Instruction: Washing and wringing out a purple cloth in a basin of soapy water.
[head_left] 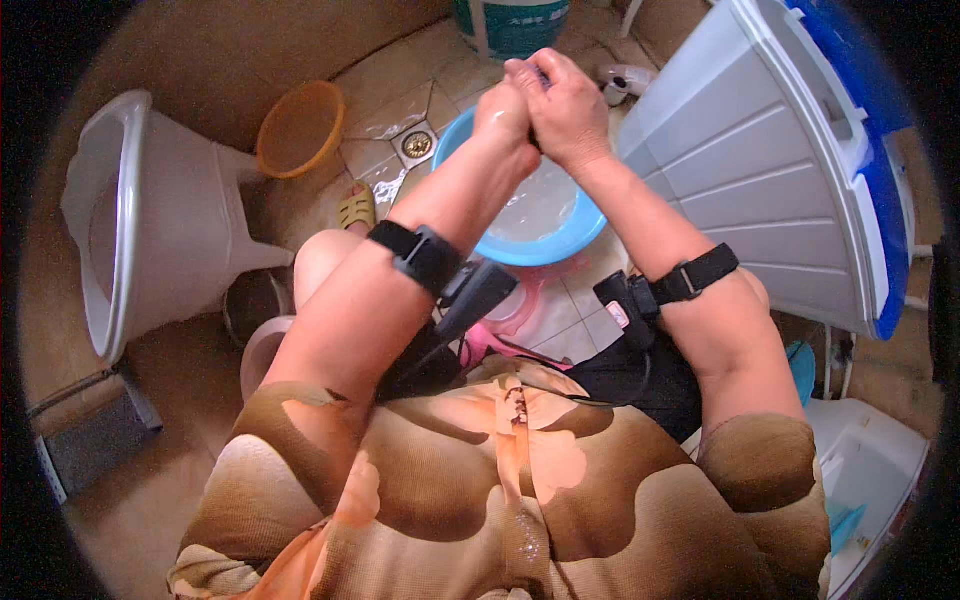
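Observation:
My left hand (503, 118) and my right hand (567, 112) are pressed together, fingers closed, over the far part of a light-blue basin (545, 252). A small dark purplish bit (541, 75) shows between the fingers. The rest of whatever they grip is hidden, so its kind cannot be told. Cloudy, whitish water (537, 212) with some foam lies in the basin under my wrists. Both forearms reach forward, each with a black strap and device on it.
A grey-white ribbed appliance with blue edging (760, 170) stands close on the right. To the left are a white plastic seat (185, 200), an orange basin (302, 130) and a floor drain (417, 145). A green-and-white bucket (512, 28) stands beyond my hands; a pink plastic thing (515, 310) lies nearer.

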